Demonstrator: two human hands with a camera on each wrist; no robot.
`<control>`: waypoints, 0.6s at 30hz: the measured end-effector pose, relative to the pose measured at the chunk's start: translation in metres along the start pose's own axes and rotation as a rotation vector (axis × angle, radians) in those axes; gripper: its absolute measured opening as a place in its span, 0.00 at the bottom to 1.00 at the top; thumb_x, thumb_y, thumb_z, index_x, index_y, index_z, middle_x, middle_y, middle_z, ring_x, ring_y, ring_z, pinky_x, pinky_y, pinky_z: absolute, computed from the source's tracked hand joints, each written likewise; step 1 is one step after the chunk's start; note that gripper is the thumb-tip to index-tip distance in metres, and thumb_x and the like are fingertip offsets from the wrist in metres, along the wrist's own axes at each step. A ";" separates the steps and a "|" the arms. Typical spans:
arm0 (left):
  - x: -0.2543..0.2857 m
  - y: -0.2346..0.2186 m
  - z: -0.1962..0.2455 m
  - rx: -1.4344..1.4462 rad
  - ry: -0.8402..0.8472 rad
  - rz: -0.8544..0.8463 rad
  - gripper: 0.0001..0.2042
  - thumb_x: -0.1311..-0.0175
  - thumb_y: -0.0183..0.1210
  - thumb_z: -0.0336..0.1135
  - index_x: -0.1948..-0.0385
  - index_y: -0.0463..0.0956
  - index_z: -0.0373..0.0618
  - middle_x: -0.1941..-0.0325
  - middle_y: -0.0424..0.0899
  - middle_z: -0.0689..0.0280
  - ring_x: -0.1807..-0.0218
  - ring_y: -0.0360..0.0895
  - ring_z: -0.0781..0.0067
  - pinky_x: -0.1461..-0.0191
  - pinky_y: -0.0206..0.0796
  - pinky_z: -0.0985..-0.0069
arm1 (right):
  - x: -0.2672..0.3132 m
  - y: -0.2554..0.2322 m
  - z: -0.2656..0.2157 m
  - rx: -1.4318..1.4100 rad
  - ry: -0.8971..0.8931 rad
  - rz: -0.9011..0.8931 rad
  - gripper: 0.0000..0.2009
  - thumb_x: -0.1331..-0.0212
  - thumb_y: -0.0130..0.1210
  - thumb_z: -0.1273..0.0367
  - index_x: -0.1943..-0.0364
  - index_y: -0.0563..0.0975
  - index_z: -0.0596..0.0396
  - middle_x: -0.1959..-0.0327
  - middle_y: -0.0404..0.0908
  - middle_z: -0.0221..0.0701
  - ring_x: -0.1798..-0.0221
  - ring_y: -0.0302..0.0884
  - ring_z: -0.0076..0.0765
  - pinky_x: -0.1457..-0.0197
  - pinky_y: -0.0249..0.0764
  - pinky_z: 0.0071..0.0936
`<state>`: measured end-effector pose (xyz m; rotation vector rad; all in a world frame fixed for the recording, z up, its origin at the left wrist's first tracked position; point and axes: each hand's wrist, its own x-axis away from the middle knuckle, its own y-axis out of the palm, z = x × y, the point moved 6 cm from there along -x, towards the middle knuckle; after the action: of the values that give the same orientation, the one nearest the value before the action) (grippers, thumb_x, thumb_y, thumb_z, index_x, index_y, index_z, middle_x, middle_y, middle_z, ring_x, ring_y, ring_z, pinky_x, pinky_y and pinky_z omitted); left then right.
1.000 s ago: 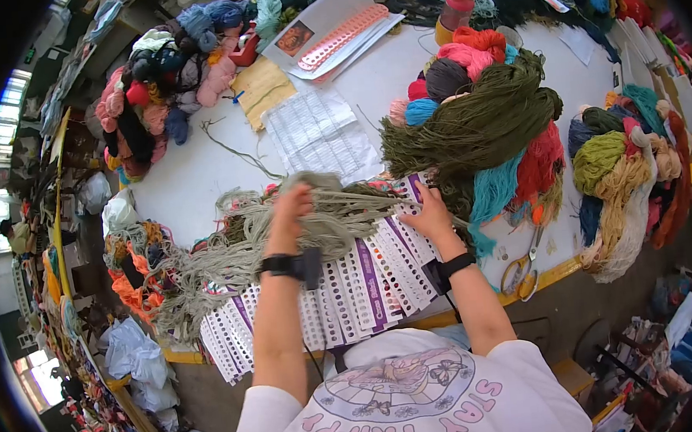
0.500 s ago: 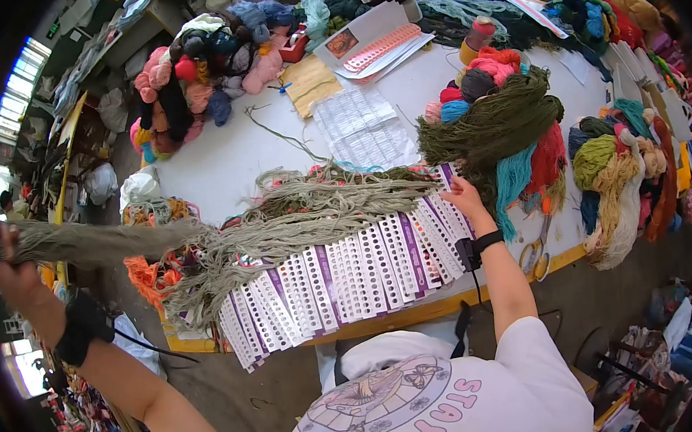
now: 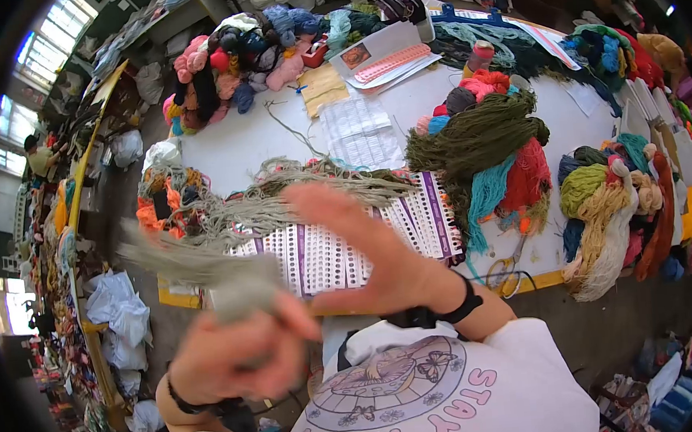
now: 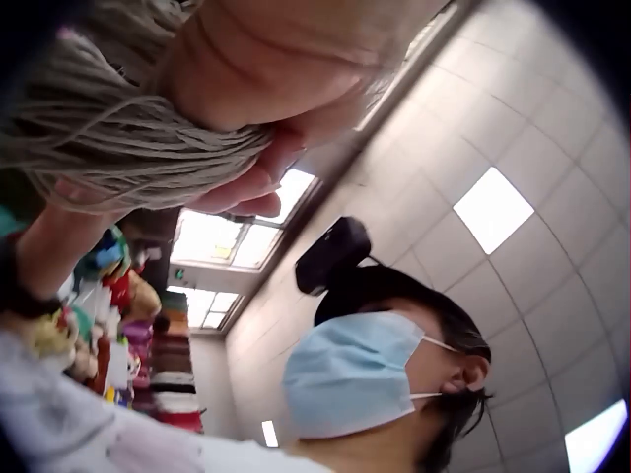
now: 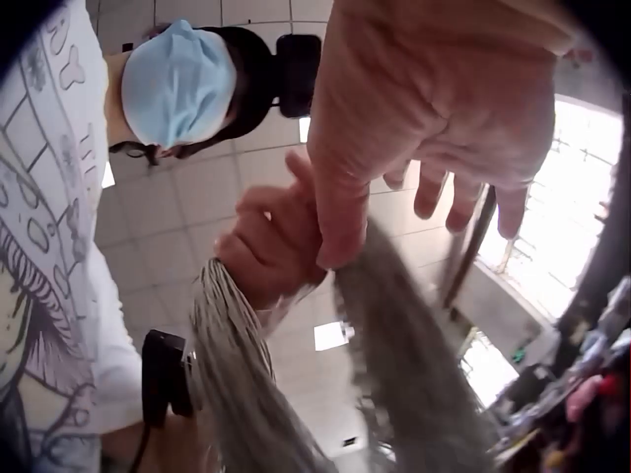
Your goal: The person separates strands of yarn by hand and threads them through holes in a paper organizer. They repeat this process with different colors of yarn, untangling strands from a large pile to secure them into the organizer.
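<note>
My left hand (image 3: 243, 350), blurred, is in front of my body and grips a hank of grey yarn (image 3: 203, 264), whose loose length trails left. In the left wrist view, the strands of this yarn (image 4: 128, 148) curve into that hand's (image 4: 286, 69) curled fingers. My right hand (image 3: 373, 246) is held over the thread colour cards (image 3: 333, 258), its fingers extended. From the right wrist, its thumb (image 5: 345, 217) overlaps a blurred length of the hank (image 5: 404, 345), while the left hand (image 5: 271, 241) is closed beside it. More grey yarn (image 3: 279, 193) lies along the cards' far edge.
Dark green hanks (image 3: 478, 136) lie right of the cards, with scissors (image 3: 506, 268) near the front edge. Multicoloured yarn bundles stand at the back left (image 3: 213, 72) and far right (image 3: 604, 187). A printed sheet (image 3: 360, 134) lies mid-table.
The left hand lifted a grey hank off the pile, swung it far left, then brought it back before my body. The right hand left the cards' right end and moved left towards it.
</note>
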<state>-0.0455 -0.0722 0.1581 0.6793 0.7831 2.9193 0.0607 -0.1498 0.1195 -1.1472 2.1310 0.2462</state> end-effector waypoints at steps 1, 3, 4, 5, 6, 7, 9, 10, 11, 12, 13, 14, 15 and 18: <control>0.001 0.017 -0.012 -0.054 -0.202 -0.126 0.16 0.39 0.43 0.39 0.62 0.66 0.30 0.90 0.68 0.65 0.92 0.55 0.85 0.90 0.46 0.84 | -0.006 0.022 -0.013 -0.054 -0.118 -0.027 0.37 0.67 0.63 0.72 0.45 0.61 0.56 0.44 0.61 0.41 0.41 0.56 0.44 0.40 0.55 0.37; 0.013 0.032 -0.029 -0.039 -0.436 -0.235 0.17 0.39 0.45 0.38 0.60 0.67 0.28 0.84 0.71 0.64 0.89 0.58 0.85 0.88 0.45 0.84 | -0.002 0.051 -0.023 -0.206 -0.010 -0.350 0.30 0.63 0.60 0.71 0.49 0.65 0.57 0.58 0.72 0.39 0.56 0.69 0.40 0.55 0.66 0.32; 0.021 0.033 -0.033 -0.079 -0.514 -0.258 0.18 0.40 0.45 0.38 0.60 0.68 0.28 0.83 0.72 0.64 0.88 0.58 0.85 0.88 0.44 0.84 | 0.007 0.066 -0.021 -0.329 0.085 -0.533 0.26 0.61 0.60 0.71 0.51 0.68 0.58 0.64 0.75 0.37 0.62 0.73 0.35 0.61 0.68 0.28; 0.029 0.028 -0.030 -0.128 -0.448 -0.300 0.17 0.39 0.45 0.39 0.61 0.69 0.29 0.82 0.72 0.64 0.88 0.58 0.85 0.88 0.45 0.85 | 0.013 0.069 -0.019 -0.418 0.176 -0.567 0.23 0.60 0.59 0.70 0.54 0.70 0.58 0.67 0.76 0.35 0.66 0.73 0.33 0.64 0.68 0.27; 0.036 0.017 -0.025 -0.180 -0.373 -0.350 0.17 0.39 0.45 0.40 0.62 0.69 0.29 0.82 0.73 0.63 0.88 0.59 0.86 0.88 0.46 0.86 | 0.018 0.064 -0.016 -0.496 0.265 -0.604 0.21 0.59 0.59 0.69 0.57 0.71 0.59 0.70 0.76 0.32 0.70 0.73 0.30 0.67 0.67 0.25; 0.040 0.006 -0.023 -0.227 -0.287 -0.404 0.17 0.39 0.45 0.40 0.63 0.70 0.30 0.82 0.73 0.63 0.88 0.59 0.86 0.88 0.47 0.86 | 0.022 0.058 -0.014 -0.568 0.360 -0.648 0.18 0.57 0.59 0.69 0.59 0.73 0.60 0.74 0.77 0.30 0.73 0.73 0.27 0.70 0.67 0.23; 0.033 -0.027 -0.039 -0.110 -0.391 -0.413 0.18 0.39 0.45 0.43 0.64 0.71 0.31 0.80 0.74 0.62 0.88 0.61 0.86 0.87 0.50 0.88 | 0.023 0.043 -0.029 -0.695 0.472 -0.588 0.14 0.56 0.59 0.68 0.64 0.74 0.61 0.77 0.76 0.30 0.75 0.72 0.25 0.71 0.66 0.21; 0.030 -0.039 -0.047 -0.053 -0.445 -0.413 0.19 0.38 0.45 0.44 0.65 0.71 0.32 0.80 0.75 0.61 0.88 0.62 0.86 0.86 0.52 0.88 | 0.021 0.039 -0.033 -0.761 0.524 -0.556 0.12 0.55 0.59 0.68 0.67 0.75 0.61 0.78 0.76 0.30 0.76 0.71 0.24 0.72 0.66 0.19; 0.025 -0.050 -0.058 -0.058 -0.496 -0.181 0.20 0.38 0.44 0.46 0.65 0.71 0.33 0.80 0.76 0.61 0.89 0.64 0.85 0.86 0.55 0.89 | 0.022 0.039 -0.031 -0.794 0.581 -0.497 0.13 0.54 0.59 0.68 0.66 0.75 0.61 0.78 0.76 0.30 0.76 0.71 0.24 0.72 0.66 0.20; 0.018 -0.053 -0.072 -0.138 -0.494 -0.295 0.18 0.39 0.45 0.45 0.65 0.71 0.36 0.77 0.76 0.61 0.86 0.67 0.82 0.84 0.57 0.88 | 0.023 0.040 -0.028 -0.828 0.636 -0.433 0.13 0.53 0.58 0.68 0.66 0.74 0.62 0.77 0.76 0.29 0.75 0.71 0.23 0.72 0.67 0.20; 0.007 -0.061 -0.087 -0.223 -0.489 -0.412 0.16 0.39 0.46 0.44 0.64 0.71 0.38 0.75 0.77 0.61 0.83 0.69 0.80 0.81 0.59 0.86 | 0.022 0.041 -0.025 -0.857 0.687 -0.365 0.13 0.52 0.57 0.67 0.65 0.74 0.62 0.77 0.76 0.29 0.75 0.71 0.23 0.72 0.67 0.21; 0.001 -0.062 -0.095 -0.308 -0.480 -0.532 0.14 0.39 0.47 0.43 0.64 0.71 0.40 0.72 0.77 0.61 0.80 0.71 0.78 0.79 0.62 0.85 | 0.022 0.044 -0.016 -0.962 0.733 -0.289 0.13 0.51 0.57 0.67 0.65 0.74 0.62 0.75 0.76 0.30 0.74 0.72 0.22 0.72 0.68 0.20; -0.016 -0.066 -0.069 -0.653 -0.024 -0.242 0.13 0.41 0.48 0.41 0.64 0.71 0.40 0.69 0.77 0.60 0.75 0.72 0.76 0.75 0.63 0.83 | 0.025 0.046 0.001 -1.064 0.776 -0.211 0.13 0.50 0.56 0.66 0.64 0.74 0.62 0.73 0.77 0.30 0.74 0.72 0.22 0.72 0.68 0.19; 0.015 -0.032 -0.001 -1.429 1.045 0.213 0.11 0.46 0.51 0.37 0.65 0.71 0.41 0.62 0.74 0.59 0.61 0.71 0.72 0.63 0.65 0.77 | 0.033 0.058 0.054 -0.987 0.872 -0.033 0.13 0.47 0.53 0.65 0.63 0.73 0.61 0.74 0.76 0.28 0.76 0.71 0.19 0.76 0.66 0.16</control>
<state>-0.0612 -0.0426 0.1477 -0.9163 -1.4277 2.7679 0.0288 -0.1129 0.0491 -2.1257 2.8100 1.0157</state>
